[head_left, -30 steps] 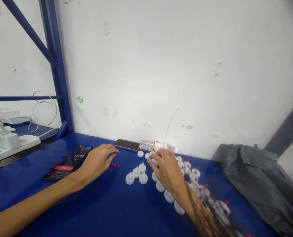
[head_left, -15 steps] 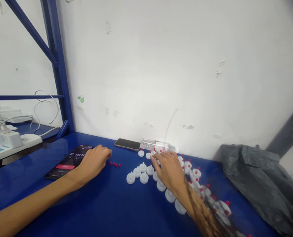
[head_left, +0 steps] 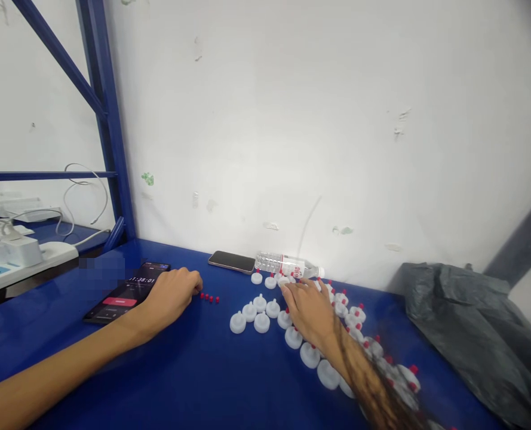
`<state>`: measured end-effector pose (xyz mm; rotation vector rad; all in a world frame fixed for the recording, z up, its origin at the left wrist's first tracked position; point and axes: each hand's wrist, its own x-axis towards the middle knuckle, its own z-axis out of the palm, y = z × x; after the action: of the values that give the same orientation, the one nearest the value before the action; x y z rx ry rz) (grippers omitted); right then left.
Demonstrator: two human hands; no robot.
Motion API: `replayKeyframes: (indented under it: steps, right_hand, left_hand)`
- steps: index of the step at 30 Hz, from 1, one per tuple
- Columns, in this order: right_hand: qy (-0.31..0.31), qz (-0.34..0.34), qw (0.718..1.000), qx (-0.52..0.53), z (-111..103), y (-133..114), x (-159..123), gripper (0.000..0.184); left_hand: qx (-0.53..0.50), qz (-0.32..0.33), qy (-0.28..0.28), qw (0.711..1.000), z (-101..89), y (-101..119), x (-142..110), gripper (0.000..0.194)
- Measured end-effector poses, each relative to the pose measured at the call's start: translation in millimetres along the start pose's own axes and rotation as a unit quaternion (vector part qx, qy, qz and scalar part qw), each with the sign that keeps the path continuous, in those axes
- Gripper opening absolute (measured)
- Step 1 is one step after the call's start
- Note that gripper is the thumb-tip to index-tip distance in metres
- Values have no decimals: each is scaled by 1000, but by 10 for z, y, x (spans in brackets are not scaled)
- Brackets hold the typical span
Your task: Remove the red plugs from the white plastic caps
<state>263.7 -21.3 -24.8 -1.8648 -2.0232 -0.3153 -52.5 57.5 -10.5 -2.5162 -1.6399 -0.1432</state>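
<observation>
My left hand [head_left: 175, 294] rests low over the blue table with its fingers curled together. Its fingertips are beside a short row of small red caps [head_left: 206, 297]; whatever they pinch is hidden. Palm down, my right hand [head_left: 309, 309] is among white round nozzle lids, with bent fingers close together and their tips by a red-tipped lid [head_left: 284, 279]. What those fingers hold, if anything, I cannot make out. Left of that hand, several white lids with bare spouts [head_left: 260, 304] stand in a cluster. Many red-tipped lids [head_left: 357, 313] spread along its right side, partly hidden by my forearm.
A phone showing a timer [head_left: 126, 292] lies beside my left wrist. Near the wall are a second phone [head_left: 232, 261] and a clear plastic bottle [head_left: 287, 264] on its side. A dark plastic bag [head_left: 462, 328] lies at right. A power strip [head_left: 50, 255] stands at far left.
My right hand has shifted slightly right and its fingers have drawn closer together. My left hand is slightly lower, its fingertips nearer the red caps.
</observation>
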Motion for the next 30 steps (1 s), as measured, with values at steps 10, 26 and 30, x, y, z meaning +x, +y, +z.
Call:
replayKeyframes:
  steps: [10, 26, 30]
  right_hand:
    - [6, -12, 1000, 0, 14, 1, -3, 44]
    - [145, -51, 988, 31, -194, -86, 51, 23]
    - [167, -89, 982, 30, -194, -99, 55, 22]
  left_hand:
    - [-18, 39, 10, 999, 20, -26, -13, 27]
    - [-33, 48, 9, 998, -20, 16, -42, 27]
    - [-42, 40, 10, 998, -21, 27, -37, 27]
